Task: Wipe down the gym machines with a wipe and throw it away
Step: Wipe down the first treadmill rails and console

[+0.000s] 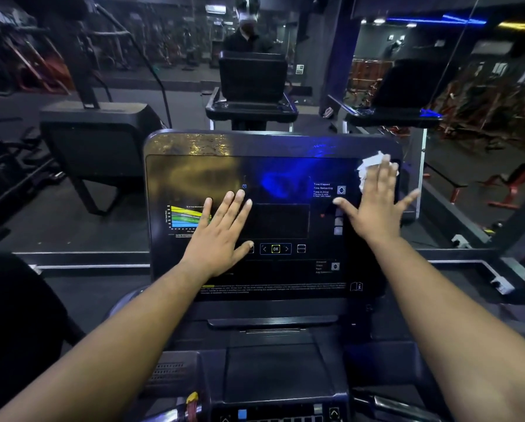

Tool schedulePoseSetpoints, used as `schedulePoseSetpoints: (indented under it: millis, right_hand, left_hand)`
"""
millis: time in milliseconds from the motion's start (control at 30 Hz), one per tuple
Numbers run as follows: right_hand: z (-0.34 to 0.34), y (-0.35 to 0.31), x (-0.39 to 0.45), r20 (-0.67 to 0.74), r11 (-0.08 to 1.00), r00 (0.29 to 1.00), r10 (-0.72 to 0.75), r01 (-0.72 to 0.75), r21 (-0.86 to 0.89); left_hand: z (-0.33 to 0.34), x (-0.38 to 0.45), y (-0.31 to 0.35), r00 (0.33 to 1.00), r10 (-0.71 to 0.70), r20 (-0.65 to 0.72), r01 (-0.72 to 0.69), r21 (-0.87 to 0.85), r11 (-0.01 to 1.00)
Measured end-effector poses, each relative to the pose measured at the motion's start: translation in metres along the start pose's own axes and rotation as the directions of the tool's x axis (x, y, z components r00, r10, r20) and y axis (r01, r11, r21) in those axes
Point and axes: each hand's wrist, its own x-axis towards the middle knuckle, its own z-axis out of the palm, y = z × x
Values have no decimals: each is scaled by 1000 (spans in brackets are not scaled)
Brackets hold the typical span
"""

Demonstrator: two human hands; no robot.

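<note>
Wipe (369,170) is pressed flat under open right hand (377,205) at console (194,166) top-right corner; console is steadied by flat, empty left hand (221,233).

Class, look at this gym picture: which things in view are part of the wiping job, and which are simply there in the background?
Part of the job:
white wipe, under the right hand
machine console, being wiped
left hand, flat on the console

Just there:
neighbouring machine on the left
mirror ahead
red benches on the right
</note>
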Motion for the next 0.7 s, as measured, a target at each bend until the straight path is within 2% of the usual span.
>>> schedulePoseSetpoints:
  millis: [67, 133, 200, 300, 400, 467, 567, 633, 700]
  right_hand:
    - [1, -22, -7, 4, 988, 994, 108, -108, 113]
    - [9, -59, -20, 13, 987, 996, 83, -84, 135]
    - [27, -98, -42, 52, 993, 992, -114, 112, 39]
    - [53, -125, -76, 143, 900, 902, -407, 423, -107]
    - [60, -86, -79, 154, 817, 840, -520, 542, -198]
    - [61, -39, -75, 131, 859, 885, -447, 465, -214]
    - [57, 24, -76, 65, 982, 988, -141, 148, -121]
    - [58, 30, -85, 84, 998, 995, 45, -42, -35]
    - [63, 6, -97, 114, 985, 982, 153, -161, 59]
  left_hand:
    - [0, 0, 1, 1000, -2, 2, 2, -4, 1000]
    - [1, -1, 2, 1000, -6, -1, 6, -9, 1000]
    - [1, -1, 2, 1000, -3, -20, 3, -6, 1000]
    - [3, -3, -1, 998, 11, -57, -10, 9, 1000]
    - [5, -7, -2, 998, 28, -58, -27, 23, 999]
    - [9, -13, -2, 997, 56, -62, -54, 37, 998]
    - [15, -22, 1, 993, 84, -80, -81, 42, 996]
    - [19, -26, 3, 995, 67, -79, -65, 21, 998]
    - [20, -29, 6, 996, 52, -73, -52, 9, 999]
